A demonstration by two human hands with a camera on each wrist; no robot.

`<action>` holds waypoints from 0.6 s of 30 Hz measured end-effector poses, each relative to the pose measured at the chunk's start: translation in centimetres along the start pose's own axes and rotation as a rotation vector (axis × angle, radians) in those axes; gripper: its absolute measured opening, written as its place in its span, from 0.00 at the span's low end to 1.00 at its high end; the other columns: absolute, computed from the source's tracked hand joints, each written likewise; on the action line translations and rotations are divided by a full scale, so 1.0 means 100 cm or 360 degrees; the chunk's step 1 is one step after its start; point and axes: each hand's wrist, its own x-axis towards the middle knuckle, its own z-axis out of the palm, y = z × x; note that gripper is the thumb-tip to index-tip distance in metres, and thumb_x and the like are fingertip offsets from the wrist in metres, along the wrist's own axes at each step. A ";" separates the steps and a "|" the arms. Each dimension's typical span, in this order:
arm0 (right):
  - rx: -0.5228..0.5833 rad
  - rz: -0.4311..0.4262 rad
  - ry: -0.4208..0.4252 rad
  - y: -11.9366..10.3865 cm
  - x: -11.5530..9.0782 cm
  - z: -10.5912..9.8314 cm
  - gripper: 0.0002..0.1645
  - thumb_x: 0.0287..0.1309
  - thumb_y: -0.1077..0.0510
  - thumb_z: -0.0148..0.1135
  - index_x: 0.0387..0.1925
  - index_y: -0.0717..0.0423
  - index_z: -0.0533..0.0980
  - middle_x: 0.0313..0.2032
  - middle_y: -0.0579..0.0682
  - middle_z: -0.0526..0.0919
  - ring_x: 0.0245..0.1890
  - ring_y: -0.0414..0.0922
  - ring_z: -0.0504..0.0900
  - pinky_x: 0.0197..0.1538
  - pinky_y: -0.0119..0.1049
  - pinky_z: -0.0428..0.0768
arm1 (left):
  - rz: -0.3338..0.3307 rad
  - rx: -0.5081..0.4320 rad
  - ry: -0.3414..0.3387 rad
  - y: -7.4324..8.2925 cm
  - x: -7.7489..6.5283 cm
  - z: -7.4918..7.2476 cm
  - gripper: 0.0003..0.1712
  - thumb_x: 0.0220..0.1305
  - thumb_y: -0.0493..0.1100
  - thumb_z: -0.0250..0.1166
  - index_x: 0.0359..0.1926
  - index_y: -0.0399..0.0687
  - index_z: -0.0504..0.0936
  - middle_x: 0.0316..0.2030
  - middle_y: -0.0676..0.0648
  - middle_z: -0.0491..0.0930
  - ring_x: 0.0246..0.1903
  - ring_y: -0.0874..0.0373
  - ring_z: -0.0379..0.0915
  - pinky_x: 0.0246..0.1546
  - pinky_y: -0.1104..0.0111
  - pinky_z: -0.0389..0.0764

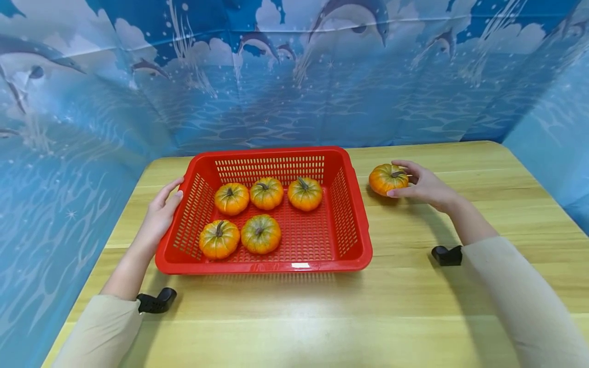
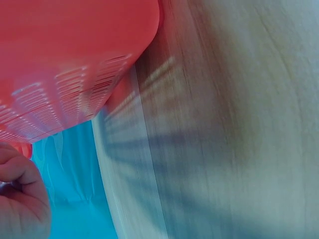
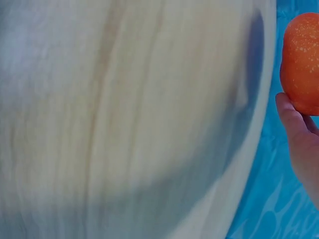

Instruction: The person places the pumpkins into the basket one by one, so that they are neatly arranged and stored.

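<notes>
A red plastic basket [image 1: 294, 267] stands on the table with several small orange-and-green pumpkins inside, among them one pumpkin [image 1: 261, 234] near the front wall. At the basket's left rim, my left hand [image 1: 158, 212] grips the edge between thumb and fingers; in the left wrist view its fingers look curled beside the basket wall [image 2: 75, 55]. To the right of the basket, my right hand [image 1: 425, 186] holds another pumpkin [image 1: 385, 180] by its right side, thumb in front and fingers behind. That pumpkin [image 3: 303, 64] shows its smooth orange side in the right wrist view.
Light wood table [image 1: 285, 327] runs under everything. A blue curtain [image 1: 285, 107] printed with dolphins rises behind and at both sides. Black wrist devices [image 1: 157, 300] sit by each sleeve cuff.
</notes>
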 end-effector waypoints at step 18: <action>0.0102 -0.0252 -0.0100 -0.054 -0.025 0.004 0.46 0.54 0.66 0.64 0.70 0.49 0.53 0.63 0.53 0.59 0.57 0.44 0.65 0.47 0.27 0.76 | -0.0007 -0.0069 -0.0023 0.000 0.000 0.000 0.34 0.70 0.56 0.48 0.72 0.56 0.51 0.48 0.47 0.68 0.35 0.65 0.77 0.33 0.71 0.81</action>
